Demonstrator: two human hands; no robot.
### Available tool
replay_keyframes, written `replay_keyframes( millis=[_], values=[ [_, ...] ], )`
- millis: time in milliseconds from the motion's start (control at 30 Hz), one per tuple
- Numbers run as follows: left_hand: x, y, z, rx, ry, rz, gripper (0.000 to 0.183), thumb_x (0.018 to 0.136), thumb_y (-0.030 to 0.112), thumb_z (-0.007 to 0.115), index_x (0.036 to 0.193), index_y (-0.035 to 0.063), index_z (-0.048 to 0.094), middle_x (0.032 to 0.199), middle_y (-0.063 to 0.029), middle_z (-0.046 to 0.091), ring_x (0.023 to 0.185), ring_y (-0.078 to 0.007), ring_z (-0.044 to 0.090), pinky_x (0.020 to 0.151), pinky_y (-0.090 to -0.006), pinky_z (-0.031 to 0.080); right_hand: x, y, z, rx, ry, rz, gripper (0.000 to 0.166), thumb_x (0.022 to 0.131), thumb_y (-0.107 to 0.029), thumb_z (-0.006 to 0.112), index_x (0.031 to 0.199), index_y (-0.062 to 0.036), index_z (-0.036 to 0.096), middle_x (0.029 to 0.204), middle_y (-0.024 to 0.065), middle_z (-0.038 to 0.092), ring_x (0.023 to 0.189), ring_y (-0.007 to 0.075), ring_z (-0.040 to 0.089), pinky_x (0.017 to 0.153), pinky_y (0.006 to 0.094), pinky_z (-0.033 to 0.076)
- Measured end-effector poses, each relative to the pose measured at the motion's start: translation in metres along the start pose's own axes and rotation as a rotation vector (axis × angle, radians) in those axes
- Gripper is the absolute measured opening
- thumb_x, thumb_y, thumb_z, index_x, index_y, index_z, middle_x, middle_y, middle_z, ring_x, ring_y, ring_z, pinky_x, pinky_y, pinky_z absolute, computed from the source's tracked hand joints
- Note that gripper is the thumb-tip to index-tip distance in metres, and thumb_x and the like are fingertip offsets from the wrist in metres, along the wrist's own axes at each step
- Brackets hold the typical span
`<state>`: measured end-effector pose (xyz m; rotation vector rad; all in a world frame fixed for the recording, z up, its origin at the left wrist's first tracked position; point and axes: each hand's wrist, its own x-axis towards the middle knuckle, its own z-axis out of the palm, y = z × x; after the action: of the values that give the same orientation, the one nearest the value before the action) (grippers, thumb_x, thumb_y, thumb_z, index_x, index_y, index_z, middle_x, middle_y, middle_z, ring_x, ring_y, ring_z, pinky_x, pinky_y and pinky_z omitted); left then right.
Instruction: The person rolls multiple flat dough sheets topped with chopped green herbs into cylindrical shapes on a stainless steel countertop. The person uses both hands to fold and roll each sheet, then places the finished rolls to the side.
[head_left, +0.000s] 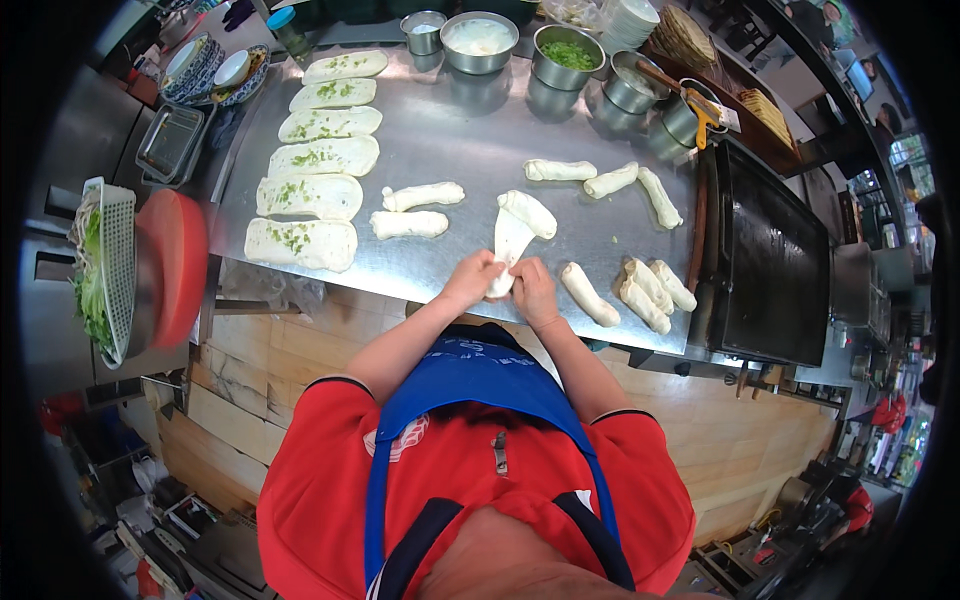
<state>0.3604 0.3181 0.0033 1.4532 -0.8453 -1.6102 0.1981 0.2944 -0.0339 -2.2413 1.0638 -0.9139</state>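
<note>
Both my hands pinch the near end of a partly rolled dough strip at the worktop's front edge; my left hand is on its left side and my right hand on its right. The strip's far end is a thicker roll lying on the steel worktop. Left of it lie two dough rolls. Flat dough ovals topped with chopped scallion form a column at the left. Several more dough rolls rest to the right, some near the front edge and some farther back.
Along the back stand a steel bowl of white paste, a pot of chopped scallions and other steel pots, one with a yellow-handled brush across it. A black griddle adjoins on the right. A white basket of greens is at the left.
</note>
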Motion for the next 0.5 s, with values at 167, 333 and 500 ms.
replay_keyframes(
  millis=[167, 333, 500],
  values=[
    [-0.03, -0.018, -0.045, 0.68, 0.609, 0.505, 0.013, 0.08, 0.017, 0.067, 0.081, 0.0043, 0.064, 0.065, -0.0098, 0.062, 0.057, -0.0239, 0.06, 0.053, -0.0368, 0.047, -0.039, -0.002, -0.031, -0.152, -0.177, -0.257, 0.008, 0.077, -0.006, 0.058, 0.085, -0.0039, 0.057, 0.088, 0.0135, 0.058, 0.078, 0.0298, 0.056, 0.072, 0.0427, 0.043],
    [-0.037, -0.044, -0.068, 1.058, 0.665, 0.779, 0.025, 0.062, 0.028, 0.076, 0.074, 0.0135, 0.058, 0.083, -0.0026, 0.05, 0.093, -0.0258, 0.047, 0.086, -0.0418, 0.034, 0.007, -0.047, -0.059, -0.508, -0.765, 0.012, 0.02, 0.085, -0.023, 0.054, 0.084, -0.0052, 0.063, 0.089, 0.0149, 0.063, 0.082, 0.0295, 0.059, 0.077, 0.0474, 0.039],
    [-0.037, -0.029, -0.092, 1.142, 0.56, 0.822, 0.04, 0.059, 0.039, 0.075, 0.081, 0.012, 0.056, 0.086, -0.0039, 0.051, 0.088, -0.0266, 0.047, 0.084, -0.0418, 0.035, 0.141, 0.025, -0.023, -0.742, 0.24, 0.06, 0.052, 0.085, -0.036, 0.056, 0.126, -0.0037, 0.049, 0.126, 0.0218, 0.049, 0.117, 0.0321, 0.046, 0.093, 0.0515, 0.033]
  ],
)
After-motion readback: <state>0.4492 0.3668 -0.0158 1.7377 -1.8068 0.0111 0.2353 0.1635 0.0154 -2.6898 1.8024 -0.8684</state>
